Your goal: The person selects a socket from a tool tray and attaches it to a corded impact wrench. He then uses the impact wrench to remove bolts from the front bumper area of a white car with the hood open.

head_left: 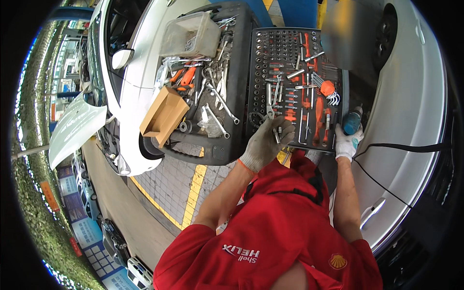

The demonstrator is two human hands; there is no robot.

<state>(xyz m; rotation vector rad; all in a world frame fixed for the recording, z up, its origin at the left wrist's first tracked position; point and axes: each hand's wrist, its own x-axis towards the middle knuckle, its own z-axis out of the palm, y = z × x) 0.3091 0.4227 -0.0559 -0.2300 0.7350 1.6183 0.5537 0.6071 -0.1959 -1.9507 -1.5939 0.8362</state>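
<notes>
My left hand (pixel 265 143), in a pale work glove, is at the near left corner of the socket set tray (pixel 335 72). A short chrome metal piece (pixel 277 136) shows between its curled fingers; its exact kind I cannot make out. Just beyond the fingertips lies a long chrome ratchet (pixel 269 102). At the tray's near right corner, my gloved right hand (pixel 347 143) is wrapped round a teal power driver (pixel 353 122), its dark tip pointing away from me. Several sockets, screwdrivers and a hex key set with an orange holder (pixel 327 88) fill the tray.
Left of the tray, a black case lid (pixel 240 63) carries loose wrenches, pliers, a clear plastic bin (pixel 189 36) and an open cardboard box (pixel 164 116). A white car (pixel 133 96) stands left, a silver car (pixel 411 116) close on the right. A black strap (pixel 411 146) crosses its side.
</notes>
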